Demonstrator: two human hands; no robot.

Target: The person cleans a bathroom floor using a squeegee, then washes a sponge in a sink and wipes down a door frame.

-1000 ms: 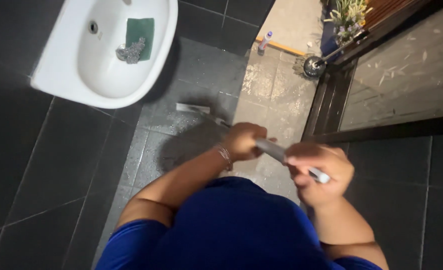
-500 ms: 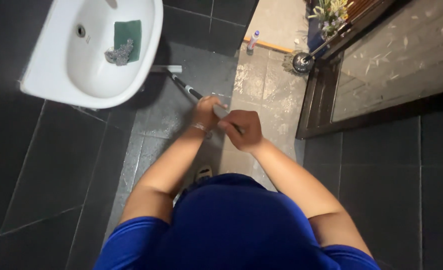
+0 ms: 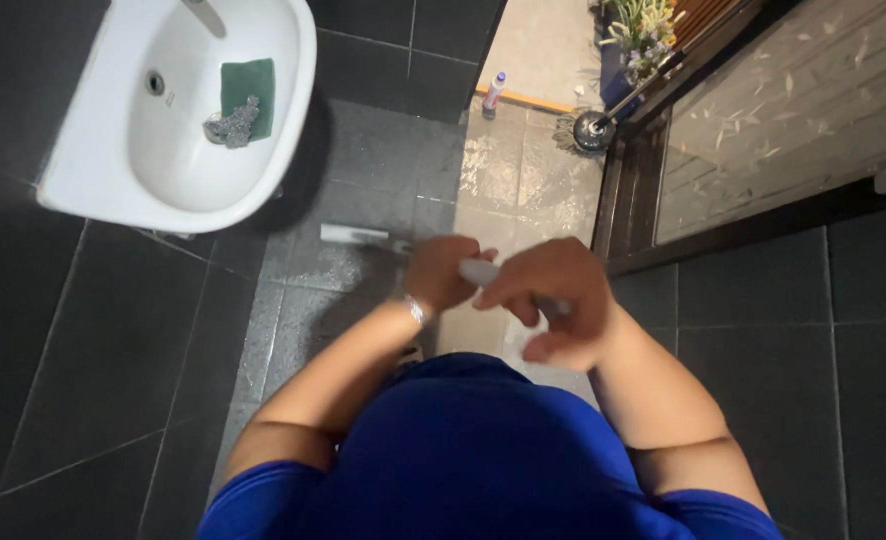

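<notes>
At ten o'clock we see a white sink point(image 3: 93, 190) on the dark tiled wall, with a green sponge point(image 3: 250, 85) and a wad of steel wool point(image 3: 229, 127) lying in its bowl. Below it, near the centre, our two hands meet on a long-handled brush point(image 3: 478, 271). Its long axis runs roughly nine to three o'clock, tilted a little so the head end sits higher; the flat white head point(image 3: 353, 234) points toward nine o'clock, against the wet floor point(image 3: 523, 180), just under the sink's rim. The left hand point(image 3: 441, 272) is wrapped around the grey handle, fingers curled tight on it, a bracelet at the wrist. The right hand point(image 3: 553, 298) grips the handle just beside it, toward three o'clock, fingers folded over the shaft and hiding its tail end. Our blue shirt point(image 3: 473, 460) fills six o'clock. At one o'clock a small bottle point(image 3: 494, 91) stands on the floor, then a round mop head point(image 3: 593, 130) beside a potted plant point(image 3: 643, 25), and a dark door frame point(image 3: 618, 215) runs down toward the right hand.
</notes>
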